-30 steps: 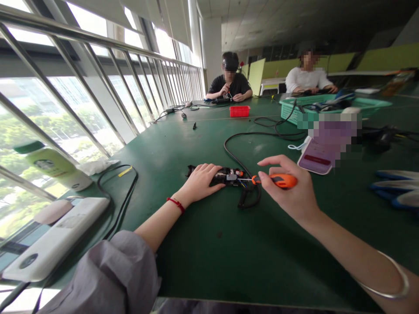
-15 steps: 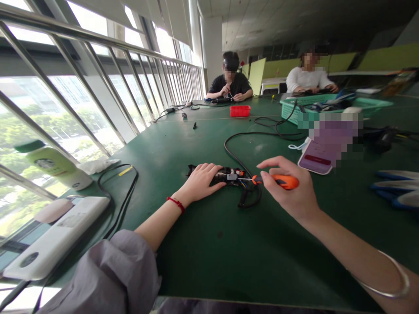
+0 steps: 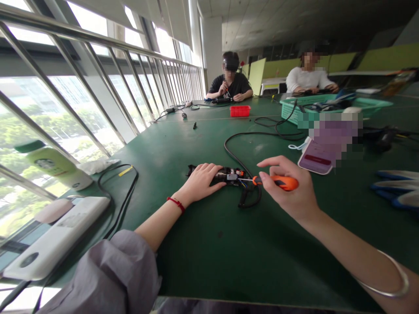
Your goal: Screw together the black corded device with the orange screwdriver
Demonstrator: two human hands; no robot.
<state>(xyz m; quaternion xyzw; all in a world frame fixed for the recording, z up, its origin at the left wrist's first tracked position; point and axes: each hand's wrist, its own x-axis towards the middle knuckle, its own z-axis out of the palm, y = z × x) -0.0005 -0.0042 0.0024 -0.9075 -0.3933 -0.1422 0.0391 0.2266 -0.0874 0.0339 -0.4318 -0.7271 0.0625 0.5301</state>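
A black corded device (image 3: pixel 223 176) lies on the green table with small parts and coloured wires exposed at its right end. Over its left half is my left hand (image 3: pixel 203 179), fingers closed around the body and hiding much of it. My right hand (image 3: pixel 290 185) grips the orange-and-black handle of a screwdriver (image 3: pixel 285 183), with the index finger raised off it. The screwdriver's thin shaft points left, and its tip is at the exposed end of the device; whether it sits in a screw is too small to tell. A black cord (image 3: pixel 229 148) curves behind the device.
To the right are a phone (image 3: pixel 316 159), blue-and-white gloves (image 3: pixel 401 187) and a green basket (image 3: pixel 290 109) of items. Farther back stands a red tray (image 3: pixel 240 111). A bottle (image 3: pixel 57 163) and white power bank (image 3: pixel 55 237) lie left, by the railing. Two people sit across the table.
Both of my hands, the device and the screwdriver stay almost in place; the screwdriver handle shows a very slight shift. Across the table, the hand of the person in black has moved slightly.
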